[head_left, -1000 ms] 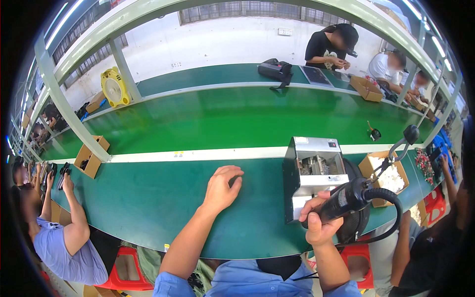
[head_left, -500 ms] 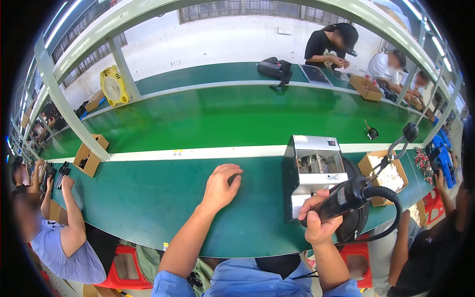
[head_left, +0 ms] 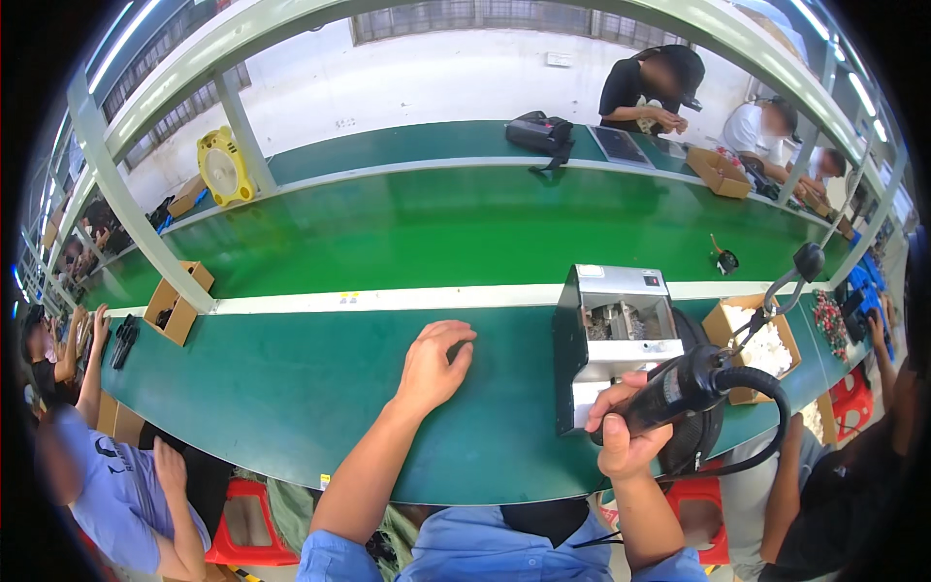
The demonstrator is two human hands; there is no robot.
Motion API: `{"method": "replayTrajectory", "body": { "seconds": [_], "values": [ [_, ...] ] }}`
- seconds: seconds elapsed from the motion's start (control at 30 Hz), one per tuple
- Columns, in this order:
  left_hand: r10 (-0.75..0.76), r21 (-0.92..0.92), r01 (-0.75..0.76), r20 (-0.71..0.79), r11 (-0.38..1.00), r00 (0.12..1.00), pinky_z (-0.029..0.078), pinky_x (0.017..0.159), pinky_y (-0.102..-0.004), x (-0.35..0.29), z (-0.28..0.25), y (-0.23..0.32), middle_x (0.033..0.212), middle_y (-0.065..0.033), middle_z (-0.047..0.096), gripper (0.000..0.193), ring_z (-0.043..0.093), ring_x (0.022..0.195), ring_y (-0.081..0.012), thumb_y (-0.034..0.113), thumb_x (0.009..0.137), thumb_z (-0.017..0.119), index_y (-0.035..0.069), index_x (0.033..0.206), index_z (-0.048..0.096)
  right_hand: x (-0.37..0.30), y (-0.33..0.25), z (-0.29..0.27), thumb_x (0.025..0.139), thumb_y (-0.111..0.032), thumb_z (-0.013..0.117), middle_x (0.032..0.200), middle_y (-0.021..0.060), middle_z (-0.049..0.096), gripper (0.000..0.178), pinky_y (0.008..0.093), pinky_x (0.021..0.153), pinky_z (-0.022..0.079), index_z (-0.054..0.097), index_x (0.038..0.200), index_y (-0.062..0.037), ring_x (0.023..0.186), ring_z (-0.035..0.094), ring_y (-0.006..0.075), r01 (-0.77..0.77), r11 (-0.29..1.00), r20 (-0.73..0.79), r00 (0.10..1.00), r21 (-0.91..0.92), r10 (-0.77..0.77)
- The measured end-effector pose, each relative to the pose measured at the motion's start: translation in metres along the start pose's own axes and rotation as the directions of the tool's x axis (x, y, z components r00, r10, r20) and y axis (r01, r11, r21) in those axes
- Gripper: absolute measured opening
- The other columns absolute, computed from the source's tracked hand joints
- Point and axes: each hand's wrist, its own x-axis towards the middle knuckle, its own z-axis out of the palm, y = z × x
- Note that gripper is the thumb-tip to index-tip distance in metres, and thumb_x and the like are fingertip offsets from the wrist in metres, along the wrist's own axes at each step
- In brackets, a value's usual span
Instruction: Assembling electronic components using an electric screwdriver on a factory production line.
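In my right hand (head_left: 628, 427) I grip a black electric screwdriver (head_left: 669, 390) with a thick coiled cable; my fingers are wrapped round its body. The tool hangs from a metal hook, and its tip is hard to make out. Just behind it stands a silver and black screw feeder (head_left: 630, 351) with small screws in its top tray. My left hand (head_left: 434, 367) rests on the green worktop (head_left: 281, 388), left of the feeder. Its fingers are slightly bent, the thumb stands apart, and it holds nothing.
At the feeder's right is a cardboard box (head_left: 761, 339) of white parts. Beyond the worktop runs a green conveyor belt (head_left: 436, 228) with a small black part (head_left: 725, 260) on it. Another cardboard box (head_left: 178, 303) stands at left. Co-workers sit on both sides and across.
My hands and the screwdriver stay where they were. The co-worker at left has leaned back, lowering one arm to the lap while the other reaches up near the belt.
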Motion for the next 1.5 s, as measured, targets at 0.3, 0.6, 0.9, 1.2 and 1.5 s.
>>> {"method": "replayTrajectory", "body": {
  "seconds": [0.3, 0.6, 0.9, 1.2, 1.5],
  "values": [
    [0.087, 0.0, -0.088, -0.096, 0.996, 0.992, 0.049, 0.089, -0.0399, -0.002, 0.003, -0.007, 0.099, -0.0143, 0.067, 0.017, 0.061, 0.1, -0.0316, 0.009, 0.078, 0.06, 0.003, 0.091, 0.068, 0.0, 0.0, 0.008, 0.085, -0.039, 0.062, 0.068, 0.0049, 0.055, 0.059, 0.0237, 0.058, 0.044, 0.041, 0.117, 0.0057, 0.052, 0.051, 0.0099, -0.068, 0.987, -0.114, 0.992, -0.146, 0.051],
    [0.045, -0.059, -0.052, -0.111, 0.997, 0.993, 0.049, 0.087, -0.0409, 0.001, 0.004, -0.01, 0.096, -0.0144, 0.067, 0.016, 0.061, 0.097, -0.0318, 0.008, 0.079, 0.059, 0.001, 0.09, 0.067, 0.002, 0.003, 0.003, 0.09, -0.032, 0.053, 0.071, 0.0067, 0.052, 0.052, 0.0269, 0.06, 0.042, 0.036, 0.123, 0.0048, 0.055, 0.049, 0.0127, 0.002, 0.98, -0.066, 0.998, -0.199, -0.015],
    [-0.013, -0.112, -0.017, -0.259, 0.994, 0.966, 0.05, 0.082, -0.0423, -0.005, -0.001, -0.009, 0.09, -0.0177, 0.065, 0.017, 0.061, 0.093, -0.0335, 0.008, 0.077, 0.058, 0.002, 0.088, 0.069, 0.006, 0.005, 0.004, 0.089, -0.027, 0.054, 0.073, 0.0094, 0.051, 0.047, 0.0293, 0.059, 0.04, 0.039, 0.119, 0.0059, 0.057, 0.044, 0.0144, 0.033, 0.99, -0.053, 0.998, -0.135, -0.04],
    [0.244, -0.587, -0.27, -0.124, 0.763, 0.962, 0.044, 0.05, -0.0437, -0.052, -0.028, 0.096, 0.056, -0.0158, 0.058, 0.019, 0.058, 0.053, -0.0341, 0.021, 0.067, 0.058, 0.004, 0.061, 0.063, 0.011, -0.001, 0.007, 0.09, -0.018, 0.05, 0.079, 0.0142, 0.054, 0.041, 0.0323, 0.064, 0.042, 0.04, 0.118, 0.0106, 0.064, 0.046, 0.0199, 0.04, 0.978, -0.046, 0.998, -0.206, -0.05],
    [0.743, -0.906, -0.028, 0.328, 0.422, 0.583, 0.049, 0.069, -0.0356, -0.184, 0.141, 0.168, 0.085, -0.0142, 0.07, 0.026, 0.064, 0.075, -0.0241, 0.021, 0.087, 0.056, 0.0, 0.086, 0.07, 0.022, -0.011, 0.033, 0.093, -0.033, 0.055, 0.06, 0.0096, 0.055, 0.035, 0.0286, 0.036, 0.041, 0.055, 0.079, -0.0001, 0.044, 0.051, 0.0182, 0.215, 0.935, 0.009, 0.975, -0.283, -0.222]
  ]
}}
